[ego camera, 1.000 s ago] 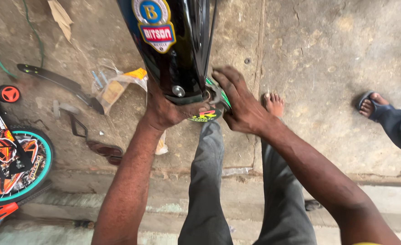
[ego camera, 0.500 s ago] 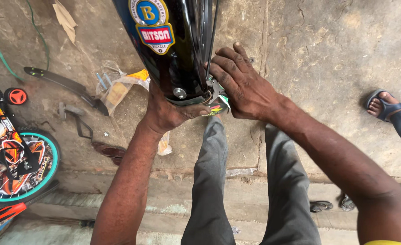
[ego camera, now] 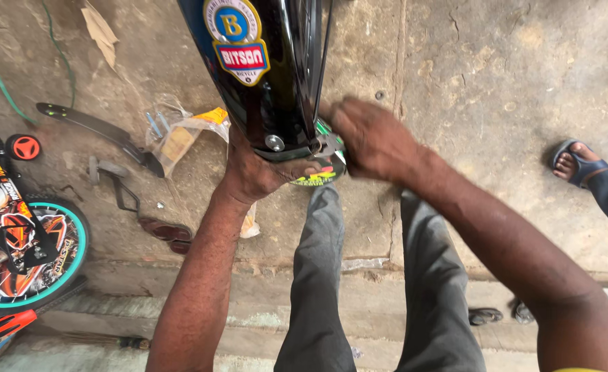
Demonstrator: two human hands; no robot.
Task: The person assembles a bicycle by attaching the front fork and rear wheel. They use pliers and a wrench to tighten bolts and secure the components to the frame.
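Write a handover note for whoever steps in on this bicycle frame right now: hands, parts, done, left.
Left hand: gripping the lower end of the black bicycle frame tube from beneath, holding it upright.
Right hand: closed over the fitting at the tube's bottom edge; blurred, so the exact grip is unclear.
Nearby on the concrete floor: black mudguard, plastic bag of small parts, small child's bicycle wheel.
Done: frame is steadied.
Left: the bottom fitting looks unfinished; mudguard lies unmounted.
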